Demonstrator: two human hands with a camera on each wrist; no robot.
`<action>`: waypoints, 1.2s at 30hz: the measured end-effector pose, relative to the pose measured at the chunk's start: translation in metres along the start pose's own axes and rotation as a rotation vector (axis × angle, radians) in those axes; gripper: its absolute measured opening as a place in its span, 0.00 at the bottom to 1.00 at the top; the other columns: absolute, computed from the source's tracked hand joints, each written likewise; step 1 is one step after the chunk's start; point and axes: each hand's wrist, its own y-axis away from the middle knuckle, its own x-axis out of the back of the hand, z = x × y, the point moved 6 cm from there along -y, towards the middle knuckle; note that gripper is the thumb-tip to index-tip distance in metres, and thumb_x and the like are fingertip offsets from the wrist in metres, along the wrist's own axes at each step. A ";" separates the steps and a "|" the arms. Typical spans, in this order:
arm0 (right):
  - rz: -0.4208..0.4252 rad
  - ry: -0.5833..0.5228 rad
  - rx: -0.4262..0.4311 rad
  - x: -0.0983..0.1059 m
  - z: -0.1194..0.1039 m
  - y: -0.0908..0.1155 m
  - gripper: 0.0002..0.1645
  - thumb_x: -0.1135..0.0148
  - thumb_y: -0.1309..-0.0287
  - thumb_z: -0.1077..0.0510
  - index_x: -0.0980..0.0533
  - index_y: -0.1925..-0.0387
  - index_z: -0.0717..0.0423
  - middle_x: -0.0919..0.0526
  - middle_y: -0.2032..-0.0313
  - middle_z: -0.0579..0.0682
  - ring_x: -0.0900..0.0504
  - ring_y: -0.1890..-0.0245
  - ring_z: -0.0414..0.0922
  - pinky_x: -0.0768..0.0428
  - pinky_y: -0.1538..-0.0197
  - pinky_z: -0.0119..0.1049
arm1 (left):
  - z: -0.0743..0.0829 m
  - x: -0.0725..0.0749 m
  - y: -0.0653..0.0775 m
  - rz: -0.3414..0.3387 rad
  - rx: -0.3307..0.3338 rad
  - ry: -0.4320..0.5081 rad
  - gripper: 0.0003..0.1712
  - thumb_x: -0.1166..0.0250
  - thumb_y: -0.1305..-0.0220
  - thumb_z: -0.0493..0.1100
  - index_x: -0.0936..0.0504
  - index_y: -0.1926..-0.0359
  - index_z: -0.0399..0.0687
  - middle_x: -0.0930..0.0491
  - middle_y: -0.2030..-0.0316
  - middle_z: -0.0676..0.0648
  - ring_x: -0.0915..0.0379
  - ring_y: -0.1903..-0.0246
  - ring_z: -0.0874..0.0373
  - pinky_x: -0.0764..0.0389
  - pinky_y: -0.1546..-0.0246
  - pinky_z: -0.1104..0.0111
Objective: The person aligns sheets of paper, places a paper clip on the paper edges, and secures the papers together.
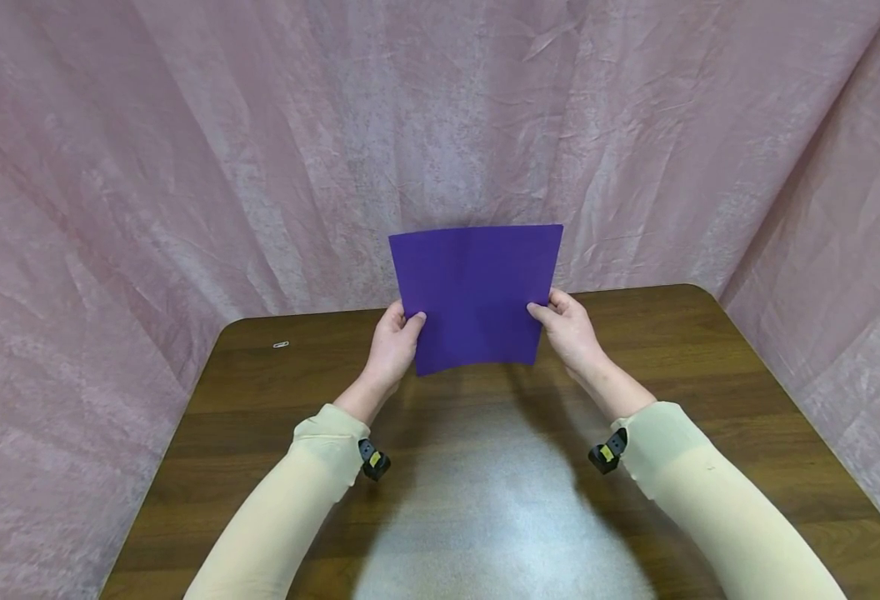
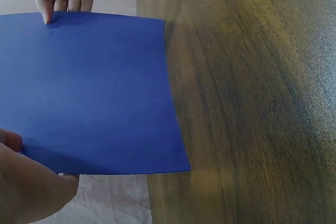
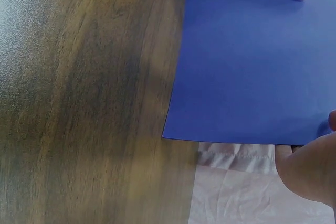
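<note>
Both hands hold up a sheet of purple paper (image 1: 477, 292) over the far part of the table, its face toward the head camera and slightly bowed. My left hand (image 1: 393, 346) pinches the left edge, thumb on the near face and fingers behind. On the opposite edge my right hand (image 1: 573, 333) pinches in the same way. The sheet (image 2: 94, 93) looks blue in the left wrist view, where the left hand (image 2: 31, 187) shows at lower left. In the right wrist view the right hand (image 3: 310, 169) grips the lower edge. The fingers behind the paper are partly hidden.
A small white paper clip (image 1: 281, 344) lies at the far left of the brown wooden table (image 1: 245, 433). Pink curtains (image 1: 440, 125) hang behind the table and along its sides. Small black wrist cameras (image 1: 374, 460) sit at both cuffs.
</note>
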 end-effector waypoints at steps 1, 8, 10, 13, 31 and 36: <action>0.006 0.009 0.002 0.000 0.000 0.000 0.19 0.45 0.31 0.68 0.27 0.41 0.71 0.14 0.59 0.48 0.17 0.57 0.41 0.25 0.41 0.40 | 0.000 0.000 0.000 0.001 0.000 -0.002 0.14 0.48 0.24 0.33 0.26 0.42 0.33 0.19 0.49 0.35 0.20 0.52 0.45 0.22 0.45 0.46; 0.020 0.046 -0.002 -0.005 0.001 0.001 0.24 0.51 0.39 0.72 0.29 0.40 0.71 0.18 0.50 0.63 0.20 0.54 0.45 0.25 0.41 0.45 | -0.002 -0.002 0.000 0.007 -0.009 0.000 0.14 0.49 0.25 0.32 0.27 0.42 0.33 0.20 0.48 0.35 0.22 0.51 0.46 0.22 0.45 0.47; 0.018 0.039 -0.007 -0.007 0.001 0.001 0.24 0.52 0.39 0.73 0.29 0.40 0.72 0.20 0.48 0.66 0.20 0.52 0.47 0.26 0.40 0.47 | -0.002 -0.002 0.000 0.007 -0.008 -0.001 0.13 0.49 0.25 0.31 0.27 0.43 0.33 0.20 0.48 0.34 0.22 0.51 0.45 0.23 0.44 0.46; 0.013 0.021 -0.021 -0.008 0.002 0.001 0.24 0.54 0.36 0.72 0.30 0.39 0.72 0.22 0.45 0.69 0.21 0.51 0.49 0.27 0.38 0.50 | -0.003 -0.003 0.000 0.004 0.000 0.000 0.13 0.50 0.24 0.32 0.27 0.44 0.33 0.20 0.49 0.34 0.22 0.51 0.42 0.23 0.44 0.44; 0.010 -0.002 -0.018 -0.010 0.004 0.002 0.19 0.52 0.25 0.66 0.30 0.39 0.71 0.19 0.48 0.67 0.17 0.52 0.52 0.23 0.40 0.55 | -0.006 -0.002 0.000 0.002 0.003 0.009 0.13 0.50 0.22 0.36 0.26 0.44 0.35 0.19 0.53 0.35 0.20 0.53 0.40 0.22 0.46 0.42; 0.014 0.004 -0.018 -0.011 0.003 0.003 0.18 0.52 0.24 0.64 0.30 0.40 0.71 0.18 0.50 0.65 0.17 0.52 0.53 0.23 0.41 0.54 | -0.006 -0.002 -0.001 -0.002 -0.001 0.019 0.13 0.50 0.22 0.36 0.26 0.44 0.35 0.19 0.52 0.34 0.21 0.52 0.38 0.22 0.46 0.41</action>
